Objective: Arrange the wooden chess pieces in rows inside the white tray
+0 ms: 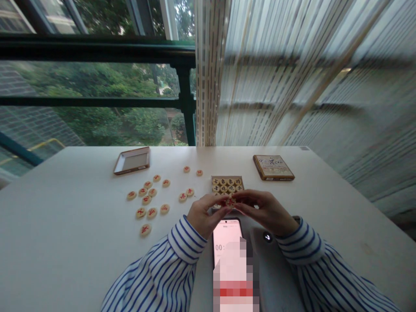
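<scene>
Both my hands meet at the table's middle, just in front of a small box tray [227, 178] partly filled with round wooden game pieces. My left hand [204, 213] and my right hand [263, 209] pinch together on one round piece with a red character [231, 202]. The fingers of each hand are curled closed around it. Several more red-marked pieces [147, 200] lie loose on the white table [65, 225] to the left of my hands. Two lie farther back [193, 170].
An open box lid [132, 160] lies at the back left and a brown printed box [273, 167] at the back right. A phone [227, 242] showing a timer lies under my wrists. Behind the table are a window railing and hanging blinds.
</scene>
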`<state>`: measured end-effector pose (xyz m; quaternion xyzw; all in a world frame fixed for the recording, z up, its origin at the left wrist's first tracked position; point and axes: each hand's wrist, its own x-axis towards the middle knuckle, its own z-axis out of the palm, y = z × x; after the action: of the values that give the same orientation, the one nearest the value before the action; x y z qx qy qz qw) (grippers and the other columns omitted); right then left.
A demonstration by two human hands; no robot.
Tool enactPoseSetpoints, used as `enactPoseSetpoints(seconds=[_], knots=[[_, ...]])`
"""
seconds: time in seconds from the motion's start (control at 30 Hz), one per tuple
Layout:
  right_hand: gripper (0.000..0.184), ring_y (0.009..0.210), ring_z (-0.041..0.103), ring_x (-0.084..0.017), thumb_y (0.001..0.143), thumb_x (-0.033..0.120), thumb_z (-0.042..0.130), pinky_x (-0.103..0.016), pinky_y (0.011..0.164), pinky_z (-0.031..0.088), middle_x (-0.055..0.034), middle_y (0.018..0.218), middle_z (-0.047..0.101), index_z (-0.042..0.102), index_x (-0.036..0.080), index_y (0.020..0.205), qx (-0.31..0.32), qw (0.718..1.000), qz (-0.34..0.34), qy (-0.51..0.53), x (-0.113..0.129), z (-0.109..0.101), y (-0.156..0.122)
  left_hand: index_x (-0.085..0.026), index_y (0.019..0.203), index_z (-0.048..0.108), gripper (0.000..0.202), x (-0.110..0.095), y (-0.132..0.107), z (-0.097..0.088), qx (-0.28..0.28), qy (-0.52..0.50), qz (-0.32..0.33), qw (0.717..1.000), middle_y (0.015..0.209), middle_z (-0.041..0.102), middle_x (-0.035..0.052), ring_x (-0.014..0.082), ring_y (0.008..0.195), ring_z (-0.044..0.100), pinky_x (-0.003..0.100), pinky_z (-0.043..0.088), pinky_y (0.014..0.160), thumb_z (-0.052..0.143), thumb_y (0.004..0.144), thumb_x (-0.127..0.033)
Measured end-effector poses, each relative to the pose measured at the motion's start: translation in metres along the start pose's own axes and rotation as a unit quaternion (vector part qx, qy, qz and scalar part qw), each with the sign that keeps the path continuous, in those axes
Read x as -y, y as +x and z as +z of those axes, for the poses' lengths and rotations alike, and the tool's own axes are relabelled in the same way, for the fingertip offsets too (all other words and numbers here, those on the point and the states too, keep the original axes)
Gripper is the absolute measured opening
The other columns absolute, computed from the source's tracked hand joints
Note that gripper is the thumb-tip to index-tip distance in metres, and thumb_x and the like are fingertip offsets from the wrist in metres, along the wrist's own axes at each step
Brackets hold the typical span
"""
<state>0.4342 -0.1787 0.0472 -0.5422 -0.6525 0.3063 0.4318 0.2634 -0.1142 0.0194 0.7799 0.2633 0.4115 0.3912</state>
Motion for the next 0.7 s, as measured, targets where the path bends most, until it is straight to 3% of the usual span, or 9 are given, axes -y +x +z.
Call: enactPoseSetpoints(seconds=[0.23, 0.37, 0.7], knots=[[0.023, 0.054, 0.051, -0.008, 0.076, 0.03, 0.059, -0.022, 0.047, 0.043, -0.004, 0.077, 0.066, 0.063, 0.015, 0.093, -0.002, 0.999, -0.019, -0.039, 0.0, -0.0032, -0.0009, -0.014, 0.097, 0.065, 0.025, -0.0016, -0.0017, 0.0019, 0.019, -0.065, -0.066, 0.996, 0.091, 0.069, 0.0086, 0.0171, 0.085, 0.063, 0.033, 0.05, 0.08, 0.059, 0.075, -0.026], [0.026, 0.057, 0.051, -0.008, 0.074, 0.035, 0.061, -0.021, 0.048, 0.043, -0.0025, 0.071, 0.062, 0.06, 0.014, 0.091, 0.006, 0.999, -0.007, -0.034, 0.0024, -0.0004, -0.0005, -0.014, 0.093, 0.066, 0.024, -0.0033, -0.0018, 0.0053, 0.006, -0.091, -0.1, 0.991, 0.087, 0.07, 0.0075, 0.0174, 0.081, 0.064, 0.033, 0.052, 0.078, 0.062, 0.072, -0.026], [0.022, 0.054, 0.052, -0.007, 0.077, 0.037, 0.057, -0.02, 0.047, 0.042, -0.0009, 0.066, 0.062, 0.058, 0.015, 0.082, -0.01, 0.999, 0.003, -0.035, 0.0061, 0.0023, -0.0008, -0.015, 0.092, 0.067, 0.021, -0.0043, -0.0056, 0.009, 0.012, -0.14, -0.103, 0.985, 0.09, 0.069, 0.0091, 0.0189, 0.086, 0.064, 0.036, 0.051, 0.082, 0.06, 0.075, -0.025]])
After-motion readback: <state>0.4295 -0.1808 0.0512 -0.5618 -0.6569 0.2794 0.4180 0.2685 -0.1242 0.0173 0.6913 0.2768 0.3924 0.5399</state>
